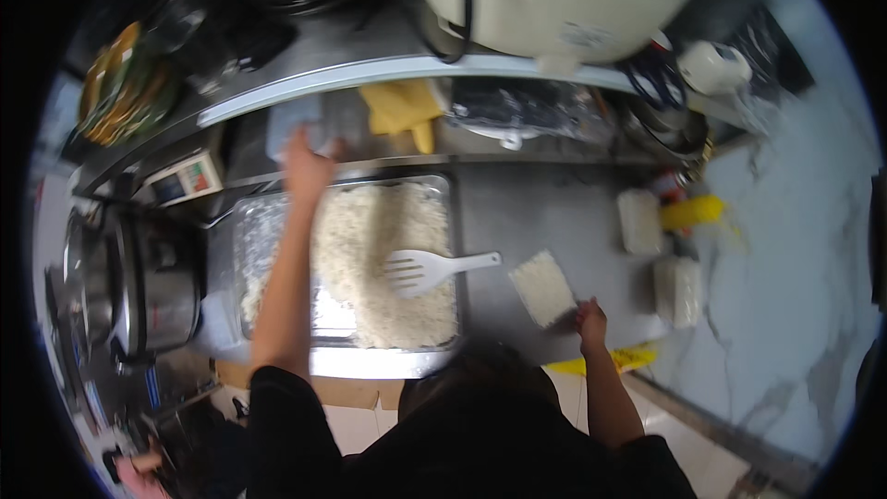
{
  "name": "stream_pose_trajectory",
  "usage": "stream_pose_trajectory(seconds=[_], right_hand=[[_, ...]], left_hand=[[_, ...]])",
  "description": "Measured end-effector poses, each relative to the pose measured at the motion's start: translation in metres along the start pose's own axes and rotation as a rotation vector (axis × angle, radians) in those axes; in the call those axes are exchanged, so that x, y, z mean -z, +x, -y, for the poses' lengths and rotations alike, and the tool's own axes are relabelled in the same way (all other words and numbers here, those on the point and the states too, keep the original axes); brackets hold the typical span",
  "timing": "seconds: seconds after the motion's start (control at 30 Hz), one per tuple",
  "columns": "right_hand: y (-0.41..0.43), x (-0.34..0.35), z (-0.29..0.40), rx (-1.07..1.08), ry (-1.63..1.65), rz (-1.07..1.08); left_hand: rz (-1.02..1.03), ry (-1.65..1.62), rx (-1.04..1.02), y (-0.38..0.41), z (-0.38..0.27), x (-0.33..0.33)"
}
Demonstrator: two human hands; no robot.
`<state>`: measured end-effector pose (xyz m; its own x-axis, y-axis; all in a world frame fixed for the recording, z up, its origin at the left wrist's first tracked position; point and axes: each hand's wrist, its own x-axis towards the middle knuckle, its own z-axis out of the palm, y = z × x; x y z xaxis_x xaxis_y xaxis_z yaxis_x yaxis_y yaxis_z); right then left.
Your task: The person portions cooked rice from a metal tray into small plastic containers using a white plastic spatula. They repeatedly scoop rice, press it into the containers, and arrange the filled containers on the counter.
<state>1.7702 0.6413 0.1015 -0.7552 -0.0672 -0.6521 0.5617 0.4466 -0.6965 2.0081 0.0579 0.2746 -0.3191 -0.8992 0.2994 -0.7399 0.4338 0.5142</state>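
Observation:
My left hand (308, 163) reaches over the tray to the low shelf. Its blurred thumb and fingers are spread at a pale translucent plastic item (294, 118), perhaps lids or bags; contact is unclear. Below that arm lies a metal tray (454, 222) of cooked rice (409, 222), with part of its left side bare. A white slotted plastic spatula (423, 272) rests on the rice, its handle crossing the tray's right rim. My right hand (591, 322) pinches the lower right corner of a rectangular container of rice (544, 289) on the steel counter.
Two wrapped white blocks (639, 222) (678, 291) stand at the right, beside a yellow bottle (693, 213). A yellow cloth or glove (402, 111) lies on the low shelf. A large metal cooker (163, 284) stands left. Overhead, a shelf edge (416, 73) bears a cream appliance (554, 0). Another person (138, 475) is at lower left.

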Motion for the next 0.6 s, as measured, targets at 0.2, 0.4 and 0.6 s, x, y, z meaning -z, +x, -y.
stream_pose_trajectory(seconds=[0.2,0.4,0.6], right_hand=[[-0.024,0.013,0.041,-0.109,0.228,-0.079],[-0.032,0.036,0.041,-0.247,0.579,0.092],[-0.049,0.037,0.049,-0.239,0.706,0.218]], left_hand=[[0.388,0.336,0.455,0.089,0.067,0.003],[0.291,0.393,0.478,0.087,0.051,-0.014],[0.249,0.399,0.484,0.12,0.101,-0.039]])
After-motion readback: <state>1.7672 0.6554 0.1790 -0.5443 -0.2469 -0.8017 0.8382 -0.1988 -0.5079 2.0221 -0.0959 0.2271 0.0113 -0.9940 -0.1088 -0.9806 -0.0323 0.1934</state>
